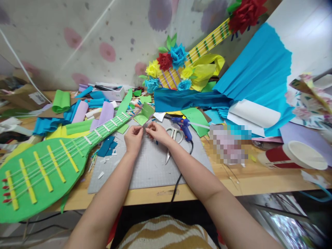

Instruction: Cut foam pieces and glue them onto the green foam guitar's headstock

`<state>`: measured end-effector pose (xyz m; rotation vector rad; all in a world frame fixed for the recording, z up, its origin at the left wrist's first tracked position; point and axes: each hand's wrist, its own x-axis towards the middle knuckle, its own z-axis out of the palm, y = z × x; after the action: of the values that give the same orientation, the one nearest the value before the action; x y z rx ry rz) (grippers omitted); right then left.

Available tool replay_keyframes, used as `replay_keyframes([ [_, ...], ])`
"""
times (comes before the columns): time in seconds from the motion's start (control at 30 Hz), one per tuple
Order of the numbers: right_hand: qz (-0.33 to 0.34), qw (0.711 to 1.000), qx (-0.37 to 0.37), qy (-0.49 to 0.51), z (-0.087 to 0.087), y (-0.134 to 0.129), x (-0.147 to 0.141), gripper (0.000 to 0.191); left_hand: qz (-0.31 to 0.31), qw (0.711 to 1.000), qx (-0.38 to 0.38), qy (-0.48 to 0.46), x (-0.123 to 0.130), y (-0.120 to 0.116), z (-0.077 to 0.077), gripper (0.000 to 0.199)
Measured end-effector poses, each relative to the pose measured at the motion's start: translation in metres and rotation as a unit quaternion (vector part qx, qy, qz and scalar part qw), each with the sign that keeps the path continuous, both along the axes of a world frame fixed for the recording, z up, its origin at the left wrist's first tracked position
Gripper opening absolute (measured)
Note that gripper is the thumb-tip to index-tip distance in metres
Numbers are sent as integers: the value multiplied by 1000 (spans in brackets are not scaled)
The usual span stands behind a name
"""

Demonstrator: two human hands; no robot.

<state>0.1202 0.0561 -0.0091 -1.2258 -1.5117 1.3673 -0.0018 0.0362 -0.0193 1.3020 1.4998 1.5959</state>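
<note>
My left hand [134,138] and my right hand [156,132] meet over the grey cutting mat [153,173], fingertips pinched close together. Something small and thin seems to be between them, too small to name. Just beyond the fingertips lies a folded green paper piece [144,114]. Scissors [171,138] with pale handles rest by my right wrist, partly under the forearm. Behind them is a blue glue gun [183,126] with a glue stick in its back. A green paper lute-like instrument [44,169] with yellow strips and white strings lies left of my left hand.
A yellow paper instrument with paper flowers [171,69] leans on the wall. Blue crepe paper [259,72] spreads at the right, near a red-and-white cup [293,155] on its side. Paper rolls and scraps [103,112] crowd the left back. The glue gun's cord [178,180] crosses the table edge [160,193].
</note>
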Motion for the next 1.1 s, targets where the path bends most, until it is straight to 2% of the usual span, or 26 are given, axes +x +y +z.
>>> replay_keyframes([
  [0.1, 31, 999, 10, -26, -4, -2, 3, 2, 16, 1000, 0, -1, -1, 0, 2, 13],
  [0.2, 46, 999, -7, 3, -6, -4, 0, 2, 5, 1000, 14, 4, -1, 0, 1, 13],
  [0.37, 25, 997, -11, 66, -5, -8, -5, 7, -15, 997, 33, 66, -2, -1, -4, 11],
  [0.6, -8, 997, 2, 71, -2, -8, -7, 8, -47, 996, 33, 71, 1, -5, -2, 11],
  [0.77, -2, 997, -11, 72, -4, -6, -6, 2, -19, 997, 28, 65, -1, -3, -3, 11],
  [0.9, 0, 1000, -20, -7, -5, -9, -1, 7, 34, 999, 18, 34, -7, 2, -3, 11],
  [1.0, 13, 999, -24, -40, -4, -10, 0, 9, 38, 999, 13, 20, -9, 3, -1, 10],
  [1.1, 6, 999, -30, -27, -4, -10, -1, 9, 26, 999, 5, 43, -8, 2, 1, 9],
])
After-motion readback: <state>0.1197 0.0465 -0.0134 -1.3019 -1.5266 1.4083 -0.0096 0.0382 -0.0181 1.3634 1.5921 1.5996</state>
